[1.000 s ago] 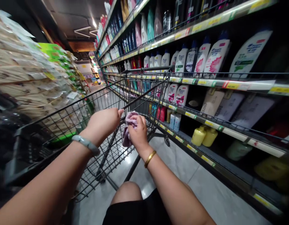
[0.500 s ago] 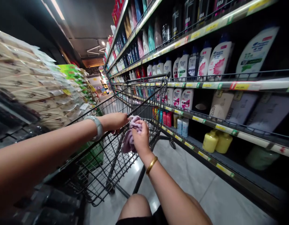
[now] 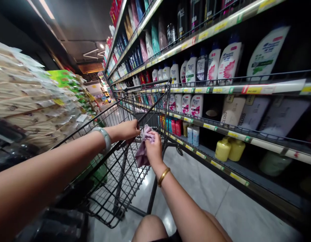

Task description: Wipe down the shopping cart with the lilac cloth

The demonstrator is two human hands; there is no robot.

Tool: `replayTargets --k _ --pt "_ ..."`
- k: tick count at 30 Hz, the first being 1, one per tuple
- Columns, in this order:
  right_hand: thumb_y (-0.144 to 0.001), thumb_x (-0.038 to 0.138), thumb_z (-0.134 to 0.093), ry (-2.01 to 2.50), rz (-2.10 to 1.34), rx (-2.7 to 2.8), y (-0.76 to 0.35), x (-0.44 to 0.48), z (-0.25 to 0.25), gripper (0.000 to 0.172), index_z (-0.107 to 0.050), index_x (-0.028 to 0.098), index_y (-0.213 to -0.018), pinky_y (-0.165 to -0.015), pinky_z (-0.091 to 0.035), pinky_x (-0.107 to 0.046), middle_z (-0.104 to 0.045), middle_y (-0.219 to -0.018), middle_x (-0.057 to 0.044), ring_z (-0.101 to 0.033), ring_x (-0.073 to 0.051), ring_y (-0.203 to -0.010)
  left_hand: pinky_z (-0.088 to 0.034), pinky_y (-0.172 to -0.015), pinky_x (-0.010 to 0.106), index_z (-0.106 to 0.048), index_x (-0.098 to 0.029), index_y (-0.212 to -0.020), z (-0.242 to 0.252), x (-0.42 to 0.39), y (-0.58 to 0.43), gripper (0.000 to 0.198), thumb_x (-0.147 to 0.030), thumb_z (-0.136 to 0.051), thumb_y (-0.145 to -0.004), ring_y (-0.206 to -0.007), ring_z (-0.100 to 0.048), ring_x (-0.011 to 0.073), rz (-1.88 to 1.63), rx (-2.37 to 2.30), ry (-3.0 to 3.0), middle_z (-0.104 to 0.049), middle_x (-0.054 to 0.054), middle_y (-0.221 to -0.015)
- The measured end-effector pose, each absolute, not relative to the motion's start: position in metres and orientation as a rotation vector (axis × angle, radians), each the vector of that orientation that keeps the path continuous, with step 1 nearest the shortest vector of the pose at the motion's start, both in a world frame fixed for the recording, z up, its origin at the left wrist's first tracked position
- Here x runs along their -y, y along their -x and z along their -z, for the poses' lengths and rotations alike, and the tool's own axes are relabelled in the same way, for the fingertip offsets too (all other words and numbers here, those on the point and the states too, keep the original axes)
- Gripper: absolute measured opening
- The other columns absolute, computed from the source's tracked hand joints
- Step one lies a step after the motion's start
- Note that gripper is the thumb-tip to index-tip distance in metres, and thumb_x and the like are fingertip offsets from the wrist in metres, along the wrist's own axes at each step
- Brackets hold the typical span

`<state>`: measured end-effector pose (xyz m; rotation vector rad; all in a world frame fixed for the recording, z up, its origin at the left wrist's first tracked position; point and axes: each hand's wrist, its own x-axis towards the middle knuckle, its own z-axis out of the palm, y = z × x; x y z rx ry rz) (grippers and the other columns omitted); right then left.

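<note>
A black wire shopping cart [image 3: 130, 174] stands in front of me, its front end towards me. My left hand [image 3: 127, 130], with a pale bangle at the wrist, is closed round the cart's top front rim. A crumpled light purple cloth [image 3: 142, 155] is bunched in my right hand [image 3: 154, 148], which wears a gold bangle. The cloth hangs beside the cart's corner, just right of my left hand. Whether it touches the wire is hard to make out. The fingertips of my right hand are partly hidden by the cloth.
Shelves of shampoo bottles [image 3: 229, 64] run along the right, with yellow bottles [image 3: 222, 149] on a lower shelf. Stacked beige packages [image 3: 26, 107] rise on the left, green packs [image 3: 67, 82] behind them. Grey tiled floor [image 3: 195, 191] lies below; my knee [image 3: 150, 228] is at the bottom.
My right hand and the cloth have shifted slightly right and down, away from my left hand. The left hand still grips the rim. The view has turned a little to the right.
</note>
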<state>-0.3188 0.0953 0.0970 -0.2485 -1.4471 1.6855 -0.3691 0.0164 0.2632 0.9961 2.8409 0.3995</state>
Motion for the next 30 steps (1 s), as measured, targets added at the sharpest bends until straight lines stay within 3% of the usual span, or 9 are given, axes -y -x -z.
replayTargets --k 5,10,13,18,25,30 --pt "-0.077 0.007 -0.056 -0.035 -1.538 1.426 0.309 -0.089 -0.123 0.029 -0.064 0.024 -0.099 -0.102 -0.05 -0.031 -0.066 -0.109 -0.003 -0.063 -0.019 -0.107 -0.053 -0.053 0.026 -0.06 -0.019 -0.102 -0.267 -0.003 0.376 0.035 -0.039 -0.069 -0.075 -0.059 -0.069 0.0198 -0.414 -2.538 -0.855 -0.071 0.003 -0.073" --pt "-0.074 0.004 -0.057 0.278 -1.602 1.632 0.325 -0.095 -0.078 0.033 -0.064 0.022 -0.1 -0.103 -0.05 -0.037 -0.066 -0.113 -0.007 -0.063 -0.022 -0.109 -0.052 -0.047 0.028 -0.05 -0.021 -0.118 -0.262 0.012 0.376 0.044 -0.035 -0.06 -0.078 -0.053 -0.07 0.0256 -0.374 -2.545 -0.631 -0.07 0.003 -0.062" --pt "-0.073 0.005 -0.059 0.372 -1.74 1.61 0.322 -0.097 -0.077 0.033 -0.064 0.023 -0.1 -0.099 -0.052 -0.037 -0.068 -0.111 -0.006 -0.064 -0.022 -0.105 -0.052 -0.044 0.028 -0.047 -0.023 -0.116 -0.258 0.011 0.375 0.04 -0.029 -0.057 -0.078 -0.049 -0.068 0.0249 -0.416 -2.541 -0.639 -0.067 0.0 -0.056" --pt "-0.076 0.011 -0.06 0.023 -1.656 1.482 0.297 -0.086 -0.12 0.032 -0.065 0.026 -0.104 -0.1 -0.053 -0.033 -0.068 -0.11 -0.002 -0.065 -0.019 -0.106 -0.051 -0.044 0.026 -0.05 -0.023 -0.103 -0.257 0.0 0.372 0.029 -0.023 -0.059 -0.075 -0.045 -0.065 0.0221 -0.474 -2.478 -0.695 -0.065 0.0 -0.054" --pt "-0.072 0.007 -0.055 0.349 -1.565 1.627 0.306 -0.098 -0.075 0.033 -0.063 0.022 -0.1 -0.101 -0.051 -0.038 -0.065 -0.11 -0.007 -0.062 -0.022 -0.107 -0.047 -0.041 0.027 -0.051 -0.02 -0.108 -0.25 -0.023 0.358 0.025 -0.019 -0.048 -0.083 -0.046 -0.067 0.0249 -0.446 -2.65 -0.727 -0.066 0.003 -0.052" --pt "-0.075 0.011 -0.058 0.216 -1.594 1.501 0.292 -0.103 -0.101 0.033 -0.064 0.024 -0.105 -0.097 -0.052 -0.034 -0.067 -0.111 -0.004 -0.064 -0.019 -0.103 -0.041 -0.037 0.026 -0.054 -0.019 -0.101 -0.249 -0.037 0.357 0.017 -0.022 -0.05 -0.085 -0.039 -0.062 0.0226 -0.462 -2.729 -0.733 -0.061 0.001 -0.047"
